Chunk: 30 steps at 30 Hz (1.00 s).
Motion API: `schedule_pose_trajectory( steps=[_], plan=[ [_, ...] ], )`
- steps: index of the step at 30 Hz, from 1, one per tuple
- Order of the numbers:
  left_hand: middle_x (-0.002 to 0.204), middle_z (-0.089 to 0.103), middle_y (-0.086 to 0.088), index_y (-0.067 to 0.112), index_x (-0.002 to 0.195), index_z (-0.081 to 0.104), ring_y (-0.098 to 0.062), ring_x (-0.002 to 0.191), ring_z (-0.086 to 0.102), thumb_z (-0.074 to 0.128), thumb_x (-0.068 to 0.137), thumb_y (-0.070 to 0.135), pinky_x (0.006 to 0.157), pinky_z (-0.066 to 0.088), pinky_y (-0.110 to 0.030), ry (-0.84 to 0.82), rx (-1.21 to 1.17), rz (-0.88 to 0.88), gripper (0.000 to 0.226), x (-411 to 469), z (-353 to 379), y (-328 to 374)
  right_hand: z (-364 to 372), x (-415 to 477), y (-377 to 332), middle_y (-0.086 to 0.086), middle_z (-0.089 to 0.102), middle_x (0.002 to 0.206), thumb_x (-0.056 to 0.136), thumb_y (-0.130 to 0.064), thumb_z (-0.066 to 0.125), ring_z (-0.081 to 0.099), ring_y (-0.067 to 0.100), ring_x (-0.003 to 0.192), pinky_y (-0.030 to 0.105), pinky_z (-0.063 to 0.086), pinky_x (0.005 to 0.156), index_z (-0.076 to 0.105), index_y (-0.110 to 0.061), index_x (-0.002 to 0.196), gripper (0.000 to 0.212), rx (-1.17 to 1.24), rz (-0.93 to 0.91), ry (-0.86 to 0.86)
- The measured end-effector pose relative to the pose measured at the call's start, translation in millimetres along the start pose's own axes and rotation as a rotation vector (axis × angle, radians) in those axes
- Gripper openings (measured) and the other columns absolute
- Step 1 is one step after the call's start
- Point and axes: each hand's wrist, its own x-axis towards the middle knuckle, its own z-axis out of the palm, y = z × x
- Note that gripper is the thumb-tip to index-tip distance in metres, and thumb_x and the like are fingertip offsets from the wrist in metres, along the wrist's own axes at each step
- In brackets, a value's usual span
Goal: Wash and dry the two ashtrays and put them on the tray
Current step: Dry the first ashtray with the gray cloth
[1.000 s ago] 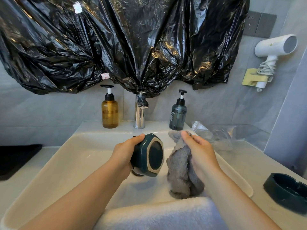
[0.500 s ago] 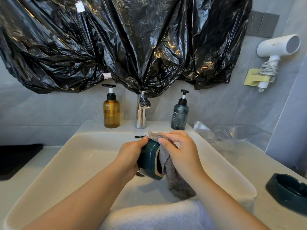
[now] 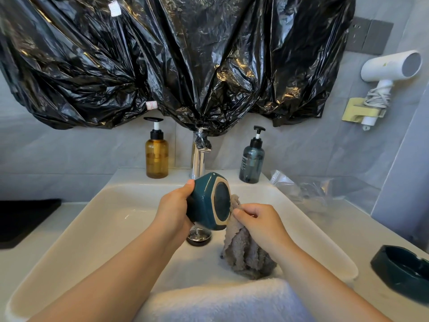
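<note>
Here our left hand [image 3: 174, 210] curls round the green ashtray [image 3: 204, 205], tipped on edge above the sink [image 3: 111, 219]. Just right of it, our right hand [image 3: 262, 221] pinches the grey cloth [image 3: 246, 254], which touches the ashtray's base. The second ashtray [image 3: 401, 273] sits well right of both grips.

The central ashtray [image 3: 204, 202] is showing a smooth, glossy dark-green glaze, with a matt, pale unglazed band ringing its base. Touching it, the grey cloth [image 3: 246, 252] is looking soft and rough-piled. Along the bottom edge, a white towel [image 3: 220, 300] is showing thick, fluffy pile. The sink [image 3: 111, 224] is gleaming smooth and glossy white. Its drain [image 3: 199, 237] and the tap [image 3: 197, 161] are shining like polished metal. Across the top, black plastic sheeting [image 3: 162, 54] is crinkling and throwing glossy highlights. The amber bottle [image 3: 156, 156] and the smoky bottle [image 3: 251, 163] are looking translucent and smooth. At lower right, the second ashtray [image 3: 404, 273] is glinting with a similar glossy finish.
</note>
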Motion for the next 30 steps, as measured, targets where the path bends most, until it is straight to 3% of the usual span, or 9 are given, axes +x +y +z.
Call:
schedule_pose_trajectory(
  steps=[5,8,10,12,14,19,23,26,30],
  plan=[
    [0.123,0.06,-0.011,0.011,0.133,0.046,-0.028,0.112,0.057,0.048,0.099,0.03,0.101,0.045,-0.051,0.071,-0.019,0.03,0.039,5,-2,3,5,-7,-5,-0.004,0.071,0.075,0.088,-0.027,0.069,0.065,0.009,0.077,0.023,0.05,0.071,0.077,-0.024,0.076,0.014,-0.057,-0.072,-0.086],
    [0.122,0.06,-0.012,0.01,0.131,0.047,-0.029,0.11,0.058,0.047,0.099,0.03,0.096,0.048,-0.05,0.062,-0.007,0.02,0.038,4,-3,3,2,-3,-5,-0.006,0.069,0.067,0.083,-0.022,0.074,0.062,0.007,0.07,0.028,0.048,0.071,0.073,-0.024,0.068,0.015,0.065,-0.101,0.1],
    [0.12,0.06,-0.013,0.009,0.131,0.046,-0.03,0.108,0.058,0.047,0.099,0.028,0.091,0.049,-0.05,0.059,0.012,0.001,0.037,3,-3,4,-1,-1,-5,-0.013,0.071,0.073,0.084,-0.022,0.073,0.065,0.003,0.075,0.025,0.05,0.074,0.075,-0.024,0.083,0.003,0.183,-0.139,0.267],
    [0.117,0.06,-0.014,0.01,0.126,0.046,-0.031,0.104,0.058,0.046,0.1,0.025,0.082,0.049,-0.049,0.052,0.053,-0.017,0.031,3,-1,3,-1,-2,-10,-0.013,0.074,0.092,0.085,-0.022,0.072,0.068,0.0,0.088,0.02,0.053,0.08,0.074,-0.021,0.108,0.023,0.286,-0.166,0.345],
    [0.116,0.06,-0.016,0.008,0.121,0.048,-0.033,0.104,0.059,0.045,0.1,0.023,0.082,0.051,-0.05,0.03,0.119,-0.032,0.026,1,2,1,2,-2,-18,-0.015,0.072,0.1,0.085,-0.021,0.072,0.065,-0.003,0.096,0.014,0.052,0.082,0.072,-0.022,0.113,0.028,0.314,-0.237,0.375],
    [0.113,0.064,-0.021,0.008,0.106,0.057,-0.036,0.103,0.062,0.043,0.101,0.021,0.091,0.052,-0.052,-0.029,0.242,0.02,0.02,-1,3,-6,14,1,-23,-0.012,0.069,0.099,0.083,-0.011,0.073,0.062,-0.004,0.096,0.007,0.046,0.081,0.075,-0.016,0.105,0.022,0.232,-0.362,0.245],
    [0.115,0.063,-0.02,0.006,0.118,0.054,-0.035,0.107,0.061,0.043,0.101,0.022,0.094,0.05,-0.053,-0.007,0.201,0.04,0.026,2,2,-5,14,-1,-19,-0.012,0.07,0.102,0.084,-0.016,0.074,0.062,0.001,0.097,0.015,0.051,0.083,0.075,-0.023,0.106,0.023,0.182,-0.338,0.135],
    [0.116,0.062,-0.02,0.007,0.12,0.053,-0.035,0.109,0.06,0.041,0.102,0.023,0.096,0.049,-0.053,-0.012,0.169,0.052,0.028,2,1,-4,12,-5,-16,-0.012,0.071,0.094,0.084,-0.019,0.073,0.065,0.002,0.09,0.014,0.051,0.075,0.069,-0.034,0.094,0.019,0.155,-0.323,0.088],
    [0.111,0.063,-0.021,0.009,0.102,0.057,-0.035,0.108,0.06,0.04,0.102,0.021,0.099,0.047,-0.052,-0.035,0.144,0.12,0.021,1,1,-4,12,-6,-11,-0.009,0.068,0.089,0.089,-0.022,0.067,0.064,0.003,0.085,0.015,0.049,0.07,0.061,-0.032,0.088,0.011,0.072,-0.233,-0.025]
  ],
)
